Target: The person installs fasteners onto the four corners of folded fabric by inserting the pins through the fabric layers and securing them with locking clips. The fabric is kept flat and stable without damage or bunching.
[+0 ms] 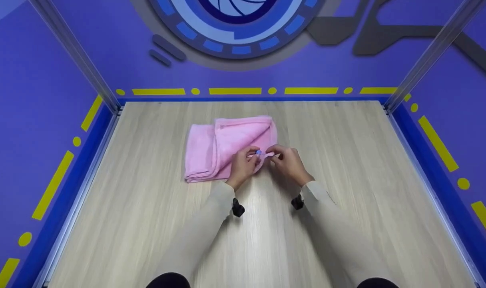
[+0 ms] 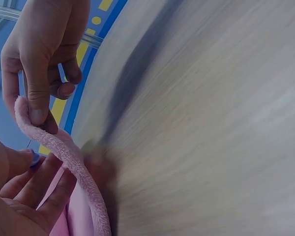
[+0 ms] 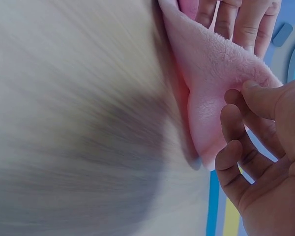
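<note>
A pink plush towel (image 1: 239, 138) lies folded on the table, one layer turned back diagonally. My left hand (image 1: 243, 163) is at its near right corner, thumb and index finger pinching a small blue round piece (image 2: 35, 158). The other left fingers extend behind the towel's edge, touching it. On the right, my right hand (image 1: 289, 162) pinches the lifted towel edge between thumb and index finger, its remaining fingers loosely bent. Between the hands, the raised edge (image 3: 236, 56) stretches as a strip. What the blue piece is, I cannot tell.
The pale wooden table (image 1: 147, 224) is enclosed at the back and sides by blue-purple panels (image 1: 99, 60) with yellow markings. Metal posts (image 1: 75, 52) stand at the back corners. Both sleeved forearms reach in from the near side, with black wrist devices (image 1: 238, 208).
</note>
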Demonstrator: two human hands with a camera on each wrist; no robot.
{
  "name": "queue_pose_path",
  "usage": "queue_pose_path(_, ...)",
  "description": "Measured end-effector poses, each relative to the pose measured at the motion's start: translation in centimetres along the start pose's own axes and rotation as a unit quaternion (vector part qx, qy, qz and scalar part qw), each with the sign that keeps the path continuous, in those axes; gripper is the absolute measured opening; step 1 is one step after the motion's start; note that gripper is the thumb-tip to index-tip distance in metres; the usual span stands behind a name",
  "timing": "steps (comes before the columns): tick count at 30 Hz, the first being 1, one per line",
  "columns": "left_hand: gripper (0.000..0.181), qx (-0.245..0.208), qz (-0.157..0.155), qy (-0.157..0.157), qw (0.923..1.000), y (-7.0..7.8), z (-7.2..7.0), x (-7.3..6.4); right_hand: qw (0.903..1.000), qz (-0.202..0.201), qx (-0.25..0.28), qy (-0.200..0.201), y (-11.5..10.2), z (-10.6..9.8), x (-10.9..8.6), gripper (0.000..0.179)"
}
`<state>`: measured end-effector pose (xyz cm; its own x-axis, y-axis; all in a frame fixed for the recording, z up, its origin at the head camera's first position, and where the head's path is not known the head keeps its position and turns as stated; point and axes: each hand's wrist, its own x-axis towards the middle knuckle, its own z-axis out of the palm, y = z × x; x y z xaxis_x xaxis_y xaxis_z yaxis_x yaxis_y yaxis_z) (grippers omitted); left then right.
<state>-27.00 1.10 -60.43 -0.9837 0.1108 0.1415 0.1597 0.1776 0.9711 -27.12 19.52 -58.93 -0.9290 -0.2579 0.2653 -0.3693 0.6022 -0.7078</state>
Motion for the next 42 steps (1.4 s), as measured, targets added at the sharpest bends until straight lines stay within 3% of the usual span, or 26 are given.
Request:
queue_pose_path(9,0.022,0.012,0.009,-0.001,0.9999,0.31,-0.17,-0.15,1.0000,0.004,0.003,-0.001,-0.09,0.04,-0.02,0.012)
queue_pose_path(16,0.021,0.030,0.046,0.020,0.9983,0.58,-0.43,-0.01,1.0000,0.006,0.001,0.000,-0.28,-0.12,0.09,0.015)
queue_pose_path(24,0.012,0.082,0.073,0.042,0.9931,0.68,-0.21,-0.10,0.9995,0.020,0.024,-0.005,-0.53,-0.09,0.18,0.025)
queue_pose_path(34,0.012,0.100,0.068,0.031,0.9922,0.75,0.17,-0.15,0.9995,0.025,0.021,-0.003,-0.69,0.00,0.09,0.027)
queue_pose_path(42,0.013,0.069,0.070,0.023,0.9948,0.85,0.06,-0.16,0.9997,0.022,0.001,-0.011,-0.65,-0.12,0.07,0.012)
